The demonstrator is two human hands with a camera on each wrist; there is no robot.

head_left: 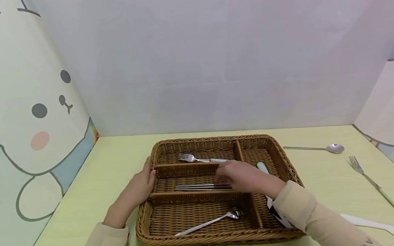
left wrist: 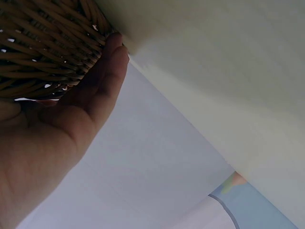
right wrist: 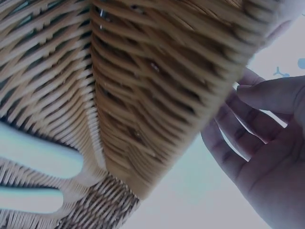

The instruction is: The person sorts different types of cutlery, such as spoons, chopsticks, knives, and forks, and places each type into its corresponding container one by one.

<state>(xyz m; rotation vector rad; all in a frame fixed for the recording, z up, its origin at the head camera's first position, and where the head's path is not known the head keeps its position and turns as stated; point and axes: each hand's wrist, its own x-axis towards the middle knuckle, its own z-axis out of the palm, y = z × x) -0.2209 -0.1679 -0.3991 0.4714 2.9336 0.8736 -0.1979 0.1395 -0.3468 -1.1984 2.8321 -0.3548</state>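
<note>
A brown wicker cutlery basket (head_left: 206, 245) with compartments sits on the table. My left hand (head_left: 139, 185) holds its left side, fingers along the outer wall and thumb at the rim; the left wrist view shows those fingers (left wrist: 102, 88) against the weave. My right hand (head_left: 244, 177) is over the middle compartment, by the right ends of metal chopsticks (head_left: 194, 187) lying there. In the right wrist view its fingers (right wrist: 240, 126) are loosely bent behind the wicker, with nothing seen between them; whether the fingertips touch the chopsticks is hidden.
A fork (head_left: 188, 158) lies in the back compartment, a spoon (head_left: 211, 222) in the front one. Light-handled cutlery (head_left: 262, 168) fills part of the right compartment. Right of the basket lie another spoon (head_left: 333, 149), a green-handled fork (head_left: 385, 195) and a white knife (head_left: 393, 230).
</note>
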